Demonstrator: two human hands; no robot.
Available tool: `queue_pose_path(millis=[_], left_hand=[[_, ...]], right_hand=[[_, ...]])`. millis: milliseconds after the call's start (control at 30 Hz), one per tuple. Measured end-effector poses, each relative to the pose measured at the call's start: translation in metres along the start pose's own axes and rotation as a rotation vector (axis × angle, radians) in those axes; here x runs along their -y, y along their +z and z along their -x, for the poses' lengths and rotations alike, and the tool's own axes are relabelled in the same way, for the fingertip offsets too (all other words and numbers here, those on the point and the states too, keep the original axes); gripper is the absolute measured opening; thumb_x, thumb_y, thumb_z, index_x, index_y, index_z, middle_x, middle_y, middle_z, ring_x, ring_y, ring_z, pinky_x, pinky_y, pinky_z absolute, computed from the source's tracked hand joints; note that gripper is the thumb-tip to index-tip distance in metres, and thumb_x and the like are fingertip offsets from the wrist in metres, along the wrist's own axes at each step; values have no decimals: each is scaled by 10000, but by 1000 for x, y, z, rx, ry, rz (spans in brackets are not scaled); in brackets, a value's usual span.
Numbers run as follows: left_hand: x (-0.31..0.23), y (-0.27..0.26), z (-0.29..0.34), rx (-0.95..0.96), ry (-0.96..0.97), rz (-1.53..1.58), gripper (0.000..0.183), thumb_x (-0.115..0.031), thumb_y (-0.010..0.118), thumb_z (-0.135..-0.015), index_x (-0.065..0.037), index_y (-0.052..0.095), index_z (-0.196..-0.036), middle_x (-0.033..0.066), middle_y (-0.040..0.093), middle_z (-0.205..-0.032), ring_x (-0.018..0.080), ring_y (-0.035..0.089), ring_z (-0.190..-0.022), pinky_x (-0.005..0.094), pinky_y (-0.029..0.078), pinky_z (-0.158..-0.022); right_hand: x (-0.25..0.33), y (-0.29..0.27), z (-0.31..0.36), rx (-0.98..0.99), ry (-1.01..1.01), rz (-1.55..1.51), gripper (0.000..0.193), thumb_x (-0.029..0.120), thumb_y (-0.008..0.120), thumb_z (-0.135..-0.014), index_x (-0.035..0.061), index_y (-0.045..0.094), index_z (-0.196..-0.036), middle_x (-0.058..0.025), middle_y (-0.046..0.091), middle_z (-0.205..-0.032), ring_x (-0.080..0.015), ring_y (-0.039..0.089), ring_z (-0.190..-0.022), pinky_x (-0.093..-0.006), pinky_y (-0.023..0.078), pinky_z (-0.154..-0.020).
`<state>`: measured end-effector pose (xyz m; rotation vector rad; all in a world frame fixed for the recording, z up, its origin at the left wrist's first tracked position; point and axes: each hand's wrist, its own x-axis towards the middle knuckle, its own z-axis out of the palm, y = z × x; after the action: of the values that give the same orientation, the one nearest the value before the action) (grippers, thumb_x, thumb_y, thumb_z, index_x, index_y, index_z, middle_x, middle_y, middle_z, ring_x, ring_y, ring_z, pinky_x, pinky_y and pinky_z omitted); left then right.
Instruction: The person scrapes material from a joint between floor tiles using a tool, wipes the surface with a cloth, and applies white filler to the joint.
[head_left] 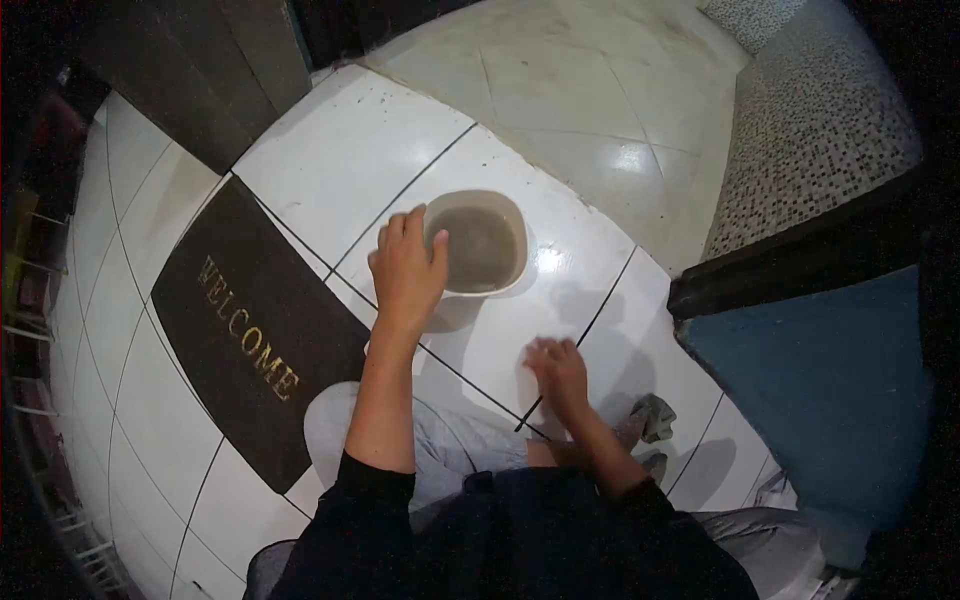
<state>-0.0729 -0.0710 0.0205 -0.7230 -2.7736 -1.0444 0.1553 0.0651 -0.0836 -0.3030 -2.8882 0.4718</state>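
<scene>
A pale, rounded bucket [522,236] of murky grey water [478,250] stands on the white tiles ahead of me. My left hand [408,262] is closed on the bucket's left rim, fingers along the outer side and thumb over the inner edge. Nearer to me and to the right, my right hand [558,378] hovers low over the tiles, apart from the bucket. Its fingers look bent but are blurred by motion, and I see nothing plainly held in them. A crumpled grey-green piece of cloth [655,418] shows beside my right forearm.
A dark doormat [250,330] with gold lettering lies to the left. A brown door panel [200,80] stands at the far left. To the right are a blue wall edge [810,390] and a mosaic-tiled wall [810,140]. Beyond the bucket, duller floor tiles [590,90] begin.
</scene>
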Motion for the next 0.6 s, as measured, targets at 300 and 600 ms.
queue_pose_path(millis=[300,600], left_hand=[[-5,2,-2,19,40,15,368,-224,570,-846,-37,530,-1161,123,521,-1128,287,480,-1073,473,392,-838],[-14,-11,7,71,160,244,266,-191,555,-850,-16,588,-1047,132,578,-953,301,568,-851,397,447,-730]], right_hand=[[9,15,21,-91,-32,-44,222,139,680,-712,104,645,-928,-63,627,-1023,-268,559,-816,-384,465,-659],[-5,10,-45,-116,53,66,248,133,671,-705,108,633,-949,-80,622,-1046,-286,560,-818,-389,465,-673]])
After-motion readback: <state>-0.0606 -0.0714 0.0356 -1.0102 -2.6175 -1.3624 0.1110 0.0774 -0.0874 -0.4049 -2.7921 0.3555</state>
